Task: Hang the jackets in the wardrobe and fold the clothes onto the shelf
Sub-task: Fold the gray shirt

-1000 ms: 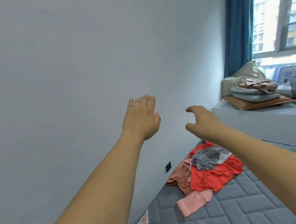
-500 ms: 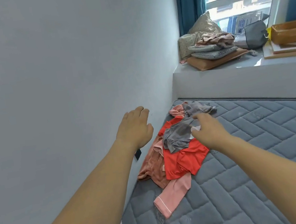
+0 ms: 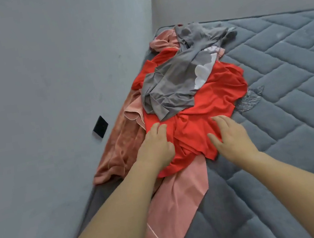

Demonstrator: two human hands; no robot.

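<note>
Head view, lower centre: the left hand [image 3: 155, 146] and right hand [image 3: 231, 135] both lie flat, fingers nearly straight, on the near edge of the red garment [image 3: 208, 111], gripping nothing; a grey garment [image 3: 174, 79] covers the red one's upper part, and pink clothes [image 3: 175, 207] are partly hidden beneath. This pile's long axis runs from lower left to upper centre on the quilted mattress [image 3: 284, 120], just beside the wall [image 3: 43, 74].

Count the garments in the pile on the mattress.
At least 4: grey top uppermost, red shirt beneath it under both hands, rust velvet piece by the wall, pink piece nearest. More may be hidden underneath.
</note>
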